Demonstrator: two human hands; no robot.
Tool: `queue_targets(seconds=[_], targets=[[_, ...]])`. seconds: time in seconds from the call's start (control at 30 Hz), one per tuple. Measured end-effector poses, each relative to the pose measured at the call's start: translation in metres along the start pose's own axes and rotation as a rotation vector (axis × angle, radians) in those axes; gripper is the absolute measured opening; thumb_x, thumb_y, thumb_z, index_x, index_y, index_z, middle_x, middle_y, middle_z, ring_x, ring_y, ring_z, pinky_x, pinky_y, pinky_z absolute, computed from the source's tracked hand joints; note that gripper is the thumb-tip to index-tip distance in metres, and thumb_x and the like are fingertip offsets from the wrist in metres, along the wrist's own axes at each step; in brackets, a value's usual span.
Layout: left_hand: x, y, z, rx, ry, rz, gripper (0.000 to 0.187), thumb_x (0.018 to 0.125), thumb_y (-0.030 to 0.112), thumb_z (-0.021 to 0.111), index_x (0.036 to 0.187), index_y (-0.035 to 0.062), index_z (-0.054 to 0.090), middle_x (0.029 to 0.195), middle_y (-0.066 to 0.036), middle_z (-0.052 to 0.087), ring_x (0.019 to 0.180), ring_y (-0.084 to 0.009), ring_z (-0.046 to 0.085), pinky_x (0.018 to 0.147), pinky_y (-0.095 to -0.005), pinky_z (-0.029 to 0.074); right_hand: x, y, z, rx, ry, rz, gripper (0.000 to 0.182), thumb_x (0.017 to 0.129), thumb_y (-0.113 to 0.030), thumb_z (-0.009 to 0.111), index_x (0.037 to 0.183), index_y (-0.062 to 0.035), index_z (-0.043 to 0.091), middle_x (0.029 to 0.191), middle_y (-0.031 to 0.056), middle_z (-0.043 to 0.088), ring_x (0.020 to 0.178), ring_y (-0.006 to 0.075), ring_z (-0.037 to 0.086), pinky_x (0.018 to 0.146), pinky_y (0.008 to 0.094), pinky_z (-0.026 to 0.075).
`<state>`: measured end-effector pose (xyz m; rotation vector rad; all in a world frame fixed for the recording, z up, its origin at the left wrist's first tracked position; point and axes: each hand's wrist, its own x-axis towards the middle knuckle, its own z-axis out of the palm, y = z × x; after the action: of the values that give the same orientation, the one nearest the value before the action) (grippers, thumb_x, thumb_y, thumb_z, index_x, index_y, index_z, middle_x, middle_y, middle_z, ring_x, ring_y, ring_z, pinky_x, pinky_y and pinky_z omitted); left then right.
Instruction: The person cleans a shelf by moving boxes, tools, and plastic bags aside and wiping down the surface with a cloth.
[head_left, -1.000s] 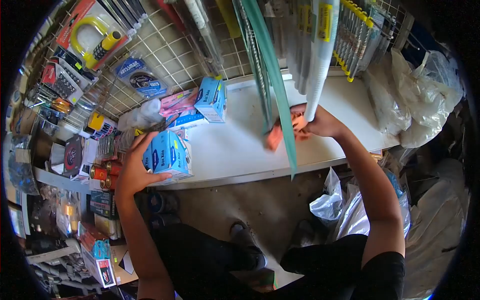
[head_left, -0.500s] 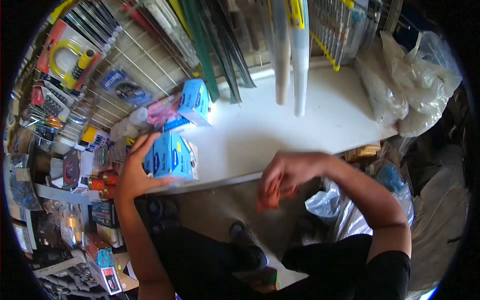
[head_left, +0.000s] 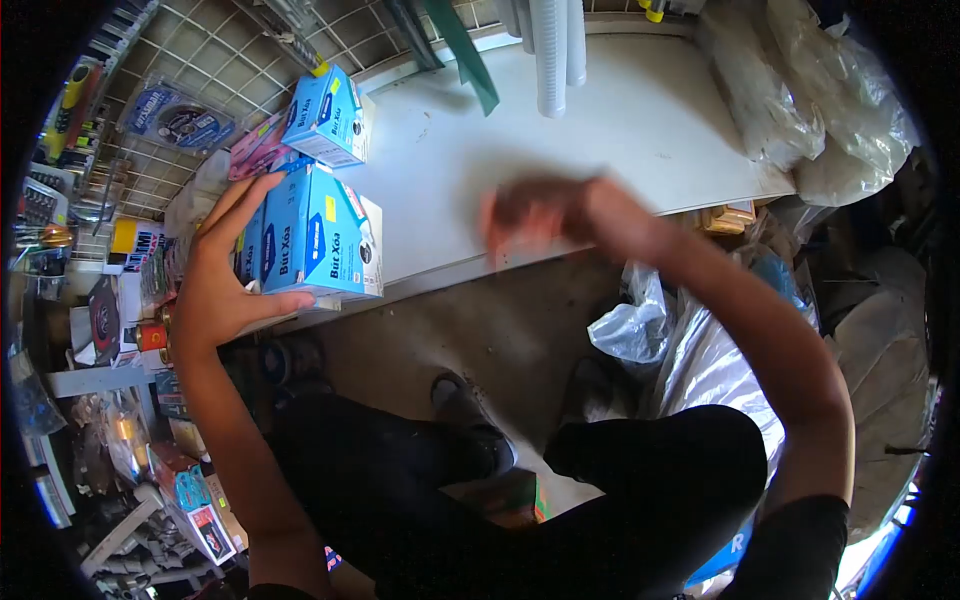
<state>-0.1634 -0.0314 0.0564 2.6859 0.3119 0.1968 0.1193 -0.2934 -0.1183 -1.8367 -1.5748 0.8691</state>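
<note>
My left hand (head_left: 212, 275) is closed around the left side of a light-blue correction pen box (head_left: 320, 245) marked "Bút Xóa", fingers over the back and thumb along the front. The box sits at the left end of a white shelf (head_left: 440, 190). Behind it stands a second blue box (head_left: 322, 118) of the same kind, beside a pink package (head_left: 258, 148). Over the shelf's front edge, my right hand (head_left: 570, 215) is smeared by motion. A crumpled reddish cloth (head_left: 490, 228) shows at its fingers.
Grey tubes (head_left: 551, 70) and a green strip (head_left: 462, 55) hang over the shelf's back. Plastic bags (head_left: 850, 130) lie at its right end. Packaged goods hang on a wire grid (head_left: 225, 65) at left. A clear plastic bag (head_left: 635, 325) is below the shelf's front.
The view has shifted, so the shelf and boxes appear higher and further left. My left hand stays on the box. My right hand has moved up over the shelf edge with the reddish cloth.
</note>
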Motion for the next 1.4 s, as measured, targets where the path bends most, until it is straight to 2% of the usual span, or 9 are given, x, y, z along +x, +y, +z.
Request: queue_targets(seconds=[0.07, 0.2, 0.33, 0.43, 0.63, 0.73, 0.83, 1.03, 1.4], targets=[[0.004, 0.008, 0.001, 0.009, -0.001, 0.020, 0.100, 0.049, 0.027, 0.091, 0.137, 0.0036, 0.050, 0.135, -0.016, 0.052, 0.122, -0.0290, 0.053, 0.105, -0.0367, 0.038, -0.025, -0.023, 0.024, 0.737, -0.226, -0.130, 0.023, 0.093, -0.014, 0.057, 0.109, -0.0030, 0.068, 0.106, 0.0093, 0.068, 0.093, 0.0170, 0.064, 0.080, 0.0313, 0.053], [0.004, 0.013, 0.002, 0.062, -0.014, 0.075, 0.099, 0.048, 0.024, 0.091, 0.137, 0.0042, 0.051, 0.136, -0.016, 0.052, 0.123, -0.0283, 0.053, 0.106, -0.0360, 0.038, -0.065, -0.034, -0.050, 0.672, 0.173, -0.044, 0.030, 0.095, -0.016, 0.047, 0.116, -0.0006, 0.063, 0.107, 0.0094, 0.067, 0.094, 0.0153, 0.063, 0.081, 0.0286, 0.052], [0.006, 0.014, 0.007, 0.047, -0.042, 0.089, 0.099, 0.047, 0.022, 0.091, 0.136, 0.0040, 0.051, 0.135, -0.015, 0.053, 0.124, -0.0282, 0.052, 0.106, -0.0357, 0.037, -0.088, 0.089, -0.120, -0.429, 0.982, 0.116, 0.028, 0.094, -0.010, 0.055, 0.121, -0.0053, 0.060, 0.101, 0.0049, 0.066, 0.090, 0.0054, 0.060, 0.071, 0.0175, 0.050], [0.008, 0.013, 0.011, 0.055, -0.057, 0.057, 0.099, 0.047, 0.020, 0.092, 0.136, 0.0038, 0.051, 0.135, -0.015, 0.053, 0.124, -0.0288, 0.052, 0.106, -0.0359, 0.037, -0.049, 0.096, -0.088, -0.946, 0.990, -0.119, 0.052, 0.091, -0.018, 0.062, 0.137, -0.0018, 0.046, 0.139, 0.0226, 0.049, 0.126, 0.0411, 0.046, 0.105, 0.0463, 0.039], [0.012, 0.009, 0.011, 0.078, -0.076, 0.074, 0.099, 0.046, 0.017, 0.091, 0.135, 0.0005, 0.050, 0.135, -0.017, 0.053, 0.124, -0.0313, 0.052, 0.105, -0.0366, 0.039, -0.066, -0.056, -0.011, 0.878, -0.003, 0.132, 0.041, 0.099, -0.023, 0.038, 0.131, 0.0017, 0.048, 0.111, 0.0162, 0.063, 0.102, 0.0247, 0.063, 0.088, 0.0366, 0.053], [0.010, 0.010, 0.012, 0.063, -0.066, 0.064, 0.099, 0.046, 0.018, 0.091, 0.134, -0.0004, 0.050, 0.135, -0.017, 0.053, 0.124, -0.0319, 0.052, 0.105, -0.0372, 0.040, -0.083, -0.059, -0.056, 0.795, 0.273, 0.008, 0.027, 0.095, -0.017, 0.046, 0.107, -0.0020, 0.065, 0.099, 0.0088, 0.065, 0.082, 0.0167, 0.066, 0.069, 0.0302, 0.056], [0.016, 0.022, 0.023, 0.053, -0.071, 0.097, 0.096, 0.047, 0.019, 0.092, 0.132, 0.0008, 0.052, 0.133, -0.018, 0.053, 0.124, -0.0336, 0.051, 0.105, -0.0388, 0.039, -0.082, 0.034, -0.097, -0.582, 1.103, -0.085, 0.026, 0.088, -0.007, 0.057, 0.113, -0.0056, 0.065, 0.093, 0.0045, 0.061, 0.089, 0.0213, 0.065, 0.077, 0.0380, 0.055], [0.041, 0.038, 0.052, 0.178, -0.016, 0.212, 0.093, 0.053, 0.029, 0.091, 0.132, 0.0017, 0.051, 0.133, -0.016, 0.051, 0.122, -0.0365, 0.049, 0.102, -0.0433, 0.042, -0.062, -0.026, -0.030, 0.353, 0.284, -0.124, 0.037, 0.078, -0.003, 0.066, 0.115, -0.0025, 0.066, 0.118, 0.0141, 0.065, 0.107, 0.0319, 0.062, 0.091, 0.0401, 0.050], [0.164, 0.021, 0.054, 0.503, 0.061, 0.152, 0.096, 0.060, 0.052, 0.084, 0.135, 0.0022, 0.049, 0.133, -0.022, 0.052, 0.123, -0.0380, 0.050, 0.105, -0.0472, 0.033, -0.054, -0.023, 0.007, -0.124, 0.524, -0.388, 0.048, 0.070, 0.000, 0.072, 0.118, -0.0042, 0.066, 0.126, 0.0093, 0.063, 0.120, 0.0273, 0.057, 0.104, 0.0412, 0.045]])
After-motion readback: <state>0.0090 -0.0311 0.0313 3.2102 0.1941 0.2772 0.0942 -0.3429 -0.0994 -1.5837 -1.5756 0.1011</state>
